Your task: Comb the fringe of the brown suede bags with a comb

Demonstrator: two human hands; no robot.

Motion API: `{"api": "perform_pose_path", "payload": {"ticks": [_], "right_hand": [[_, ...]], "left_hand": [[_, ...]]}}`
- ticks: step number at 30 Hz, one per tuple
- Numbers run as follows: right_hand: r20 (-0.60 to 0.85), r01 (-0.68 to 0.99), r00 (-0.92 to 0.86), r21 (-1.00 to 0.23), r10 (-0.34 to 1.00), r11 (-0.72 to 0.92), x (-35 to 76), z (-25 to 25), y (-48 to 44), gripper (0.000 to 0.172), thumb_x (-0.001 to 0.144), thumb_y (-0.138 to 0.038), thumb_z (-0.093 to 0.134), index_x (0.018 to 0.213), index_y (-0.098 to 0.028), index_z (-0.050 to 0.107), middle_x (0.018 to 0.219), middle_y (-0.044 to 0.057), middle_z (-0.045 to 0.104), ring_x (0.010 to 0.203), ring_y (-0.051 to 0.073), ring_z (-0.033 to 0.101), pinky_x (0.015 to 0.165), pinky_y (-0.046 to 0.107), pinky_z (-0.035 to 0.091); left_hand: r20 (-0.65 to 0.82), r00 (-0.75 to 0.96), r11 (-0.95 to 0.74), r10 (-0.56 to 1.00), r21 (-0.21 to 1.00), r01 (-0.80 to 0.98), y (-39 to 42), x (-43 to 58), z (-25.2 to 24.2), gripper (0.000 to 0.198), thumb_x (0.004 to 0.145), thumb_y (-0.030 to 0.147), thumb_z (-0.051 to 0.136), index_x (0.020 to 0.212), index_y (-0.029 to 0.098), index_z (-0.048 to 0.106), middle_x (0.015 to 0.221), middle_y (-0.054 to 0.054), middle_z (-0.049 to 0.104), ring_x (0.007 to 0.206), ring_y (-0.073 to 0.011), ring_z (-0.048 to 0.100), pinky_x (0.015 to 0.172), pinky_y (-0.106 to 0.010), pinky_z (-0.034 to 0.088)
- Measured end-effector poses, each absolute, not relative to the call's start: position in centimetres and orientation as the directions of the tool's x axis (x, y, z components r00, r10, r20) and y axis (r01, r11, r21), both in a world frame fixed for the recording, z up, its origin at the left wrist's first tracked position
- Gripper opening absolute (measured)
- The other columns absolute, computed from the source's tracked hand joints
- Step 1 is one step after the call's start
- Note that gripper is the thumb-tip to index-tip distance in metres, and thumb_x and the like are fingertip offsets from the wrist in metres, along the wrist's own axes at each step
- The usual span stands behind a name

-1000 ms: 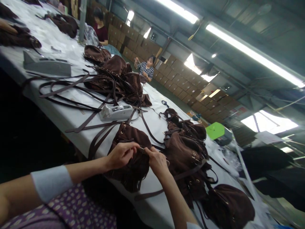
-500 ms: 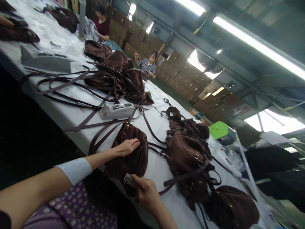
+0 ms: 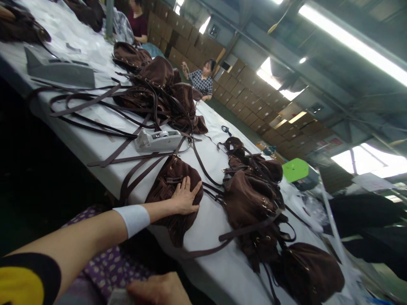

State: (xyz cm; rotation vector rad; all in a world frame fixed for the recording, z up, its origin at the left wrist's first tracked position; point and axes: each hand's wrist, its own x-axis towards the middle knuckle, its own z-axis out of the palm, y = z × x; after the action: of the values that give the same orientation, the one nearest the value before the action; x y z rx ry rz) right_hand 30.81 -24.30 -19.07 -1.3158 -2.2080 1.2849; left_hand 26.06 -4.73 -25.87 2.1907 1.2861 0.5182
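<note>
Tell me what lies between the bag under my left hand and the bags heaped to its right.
In the head view, dark straps cross the white tabletop between the bag under your left hand and the heaped bags.

Here's a small grey tape dispenser [image 3: 158, 141], with a larger grey dispenser [image 3: 62, 75] further left, near crumpled white plastic [image 3: 65, 29]! Beyond, there's a person in a checked shirt [image 3: 203, 82], another in maroon [image 3: 137, 25]; cardboard boxes [image 3: 241, 106] rise behind, a green panel [image 3: 295, 170] pops at right, a fluorescent tube [image 3: 352, 42] blazes overhead
</note>
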Motion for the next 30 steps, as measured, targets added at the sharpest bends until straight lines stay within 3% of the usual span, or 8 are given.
{"api": "perform_pose_path", "payload": {"ticks": [4, 6, 9, 13, 15, 21, 27, 30], "right_hand": [[-0.059, 0.709, -0.266, -0.689, 0.962, 0.154, 33.2, -17.3, -22.0, 0.027, 0.091, -0.025, 0.041, 0.099, -0.021, 0.066, 0.070, 0.001, 0.063, 0.060, 0.015, 0.056, 0.056, 0.023, 0.041], [0.068, 0.772, -0.120, -0.621, 0.990, 0.136, 34.7, -15.7, -19.3, 0.030, 0.093, -0.027, 0.038, 0.106, -0.019, 0.064, 0.071, 0.002, 0.064, 0.060, 0.016, 0.058, 0.058, 0.024, 0.042], [0.201, 0.883, -0.103, -0.433, 0.974, 0.183, 35.4, -13.8, -15.0, 0.028, 0.093, -0.023, 0.038, 0.107, -0.019, 0.062, 0.089, 0.006, 0.067, 0.080, 0.018, 0.062, 0.072, 0.025, 0.044], [0.111, 0.984, -0.163, -0.051, 0.980, 0.169, 34.6, -13.8, -10.7, 0.026, 0.093, -0.016, 0.039, 0.102, -0.021, 0.063, 0.095, 0.004, 0.066, 0.087, 0.016, 0.060, 0.072, 0.023, 0.039], [0.077, 0.987, -0.153, 0.054, 0.985, 0.149, 34.4, -14.5, -9.4, 0.026, 0.093, -0.014, 0.039, 0.100, -0.022, 0.063, 0.093, 0.004, 0.065, 0.083, 0.016, 0.060, 0.066, 0.024, 0.037], [0.056, 0.971, -0.201, 0.144, 0.978, 0.191, 33.7, -16.2, -7.8, 0.027, 0.092, -0.012, 0.039, 0.111, -0.020, 0.057, 0.102, 0.007, 0.062, 0.096, 0.021, 0.053, 0.075, 0.029, 0.035], [-0.102, 0.945, -0.275, 0.156, 0.956, 0.288, 34.1, -17.8, -7.8, 0.029, 0.085, -0.008, 0.045, 0.105, -0.021, 0.061, 0.090, 0.006, 0.064, 0.088, 0.020, 0.055, 0.068, 0.028, 0.034], [-0.150, 0.942, -0.286, 0.139, 0.946, 0.307, 34.9, -17.9, -8.5, 0.030, 0.085, -0.010, 0.046, 0.107, -0.023, 0.061, 0.087, 0.003, 0.065, 0.084, 0.018, 0.056, 0.066, 0.027, 0.033]], "left_hand": [[0.047, 0.493, -0.304, 0.869, 0.837, 0.456, -3.3, 25.1, -25.3, 0.099, 0.067, 0.066, 0.062, 0.148, 0.024, 0.022, 0.156, -0.021, 0.009, 0.139, -0.0464, -0.001, 0.105, -0.066, 0.006], [0.055, 0.515, -0.231, 0.856, 0.930, 0.285, -2.0, 23.9, -24.7, 0.084, 0.074, 0.070, 0.050, 0.142, 0.023, 0.035, 0.151, -0.017, 0.028, 0.139, -0.0405, 0.019, 0.109, -0.060, 0.012], [0.116, 0.462, -0.201, 0.879, 0.969, 0.140, -0.1, 22.0, -24.1, 0.066, 0.089, 0.063, 0.024, 0.134, 0.020, 0.045, 0.139, -0.012, 0.048, 0.128, -0.0262, 0.044, 0.111, -0.043, 0.026], [0.148, 0.317, -0.157, 0.937, 0.988, 0.003, 1.2, 20.5, -24.9, 0.063, 0.092, 0.058, 0.019, 0.127, 0.014, 0.050, 0.130, -0.013, 0.056, 0.121, -0.0241, 0.051, 0.107, -0.040, 0.034], [0.139, 0.287, -0.129, 0.948, 0.990, -0.052, 1.2, 20.3, -25.8, 0.061, 0.092, 0.056, 0.024, 0.125, 0.012, 0.051, 0.128, -0.015, 0.057, 0.120, -0.0256, 0.052, 0.107, -0.040, 0.035], [0.137, 0.330, -0.096, 0.934, 0.986, -0.140, 1.4, 20.1, -26.8, 0.066, 0.094, 0.050, 0.011, 0.132, 0.008, 0.044, 0.132, -0.019, 0.054, 0.118, -0.0239, 0.054, 0.102, -0.038, 0.041], [0.171, 0.510, -0.242, 0.843, 0.967, 0.075, 1.3, 19.8, -26.2, 0.061, 0.090, 0.059, 0.031, 0.118, 0.015, 0.063, 0.135, -0.011, 0.054, 0.134, -0.0270, 0.036, 0.112, -0.036, 0.024], [0.143, 0.600, -0.300, 0.787, 0.939, 0.169, 0.9, 20.0, -26.1, 0.065, 0.090, 0.060, 0.028, 0.126, 0.015, 0.058, 0.139, -0.010, 0.050, 0.141, -0.0259, 0.022, 0.114, -0.036, 0.017]]}}
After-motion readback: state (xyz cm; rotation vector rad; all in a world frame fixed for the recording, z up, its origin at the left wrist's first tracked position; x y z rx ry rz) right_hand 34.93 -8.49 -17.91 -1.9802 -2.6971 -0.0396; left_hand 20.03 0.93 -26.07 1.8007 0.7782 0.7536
